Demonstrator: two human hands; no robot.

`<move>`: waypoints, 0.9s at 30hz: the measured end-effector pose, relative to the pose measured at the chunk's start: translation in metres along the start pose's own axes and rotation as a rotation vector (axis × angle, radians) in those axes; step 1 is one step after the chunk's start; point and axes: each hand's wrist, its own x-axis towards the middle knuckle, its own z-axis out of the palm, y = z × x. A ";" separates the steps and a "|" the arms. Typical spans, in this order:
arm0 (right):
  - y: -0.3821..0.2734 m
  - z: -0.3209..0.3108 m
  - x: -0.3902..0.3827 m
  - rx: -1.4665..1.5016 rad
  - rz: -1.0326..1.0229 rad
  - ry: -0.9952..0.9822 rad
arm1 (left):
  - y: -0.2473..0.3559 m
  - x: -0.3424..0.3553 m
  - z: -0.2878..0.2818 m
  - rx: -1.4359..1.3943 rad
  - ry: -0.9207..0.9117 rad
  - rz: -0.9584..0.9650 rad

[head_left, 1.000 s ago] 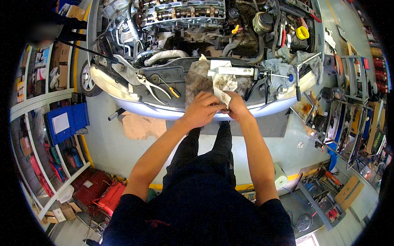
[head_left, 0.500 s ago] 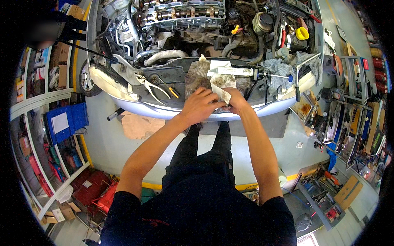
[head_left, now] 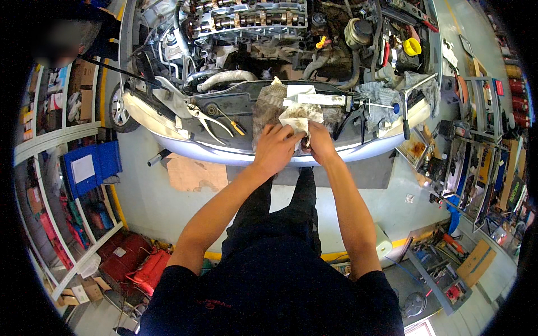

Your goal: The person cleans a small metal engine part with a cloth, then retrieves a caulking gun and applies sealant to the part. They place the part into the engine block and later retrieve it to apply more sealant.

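Observation:
Both my hands are closed on a stained white paper towel (head_left: 302, 115) above the front edge of an open car. My left hand (head_left: 274, 149) grips its left lower side with bent fingers; my right hand (head_left: 321, 144) pinches the lower right. Whether something small is inside the folds is hidden. Just beyond the towel lies a caulking gun (head_left: 358, 104) with a white cartridge (head_left: 320, 99). A grimy rag (head_left: 265, 106) is spread beneath, beside my left hand. Farther left rest locking pliers (head_left: 205, 121) and a screwdriver (head_left: 237, 127) with an orange handle.
An opened engine (head_left: 252, 20) with exposed camshafts fills the bay ahead. Grey rags (head_left: 376, 94), a long-handled wrench (head_left: 407, 112) and a yellow cap (head_left: 412, 46) lie to the right. Another person (head_left: 84, 36) stands at far left. Shelves (head_left: 73, 134) line the left side.
The paper towel has turned and spread, its stained face now showing wider toward the left. My left hand has drawn slightly nearer to me; my right stays close by.

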 end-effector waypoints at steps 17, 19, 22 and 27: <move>0.018 0.008 -0.015 0.101 -0.349 0.089 | 0.004 -0.023 0.024 -0.040 -0.022 -0.368; 0.011 0.011 -0.018 0.141 -0.397 0.173 | -0.008 -0.036 0.024 -0.163 -0.008 -0.425; -0.009 0.028 -0.041 0.456 -0.214 0.187 | -0.011 -0.045 0.013 -0.466 0.141 -0.549; -0.027 0.040 -0.082 0.702 -0.012 0.029 | -0.024 -0.074 -0.012 -0.513 0.152 -0.692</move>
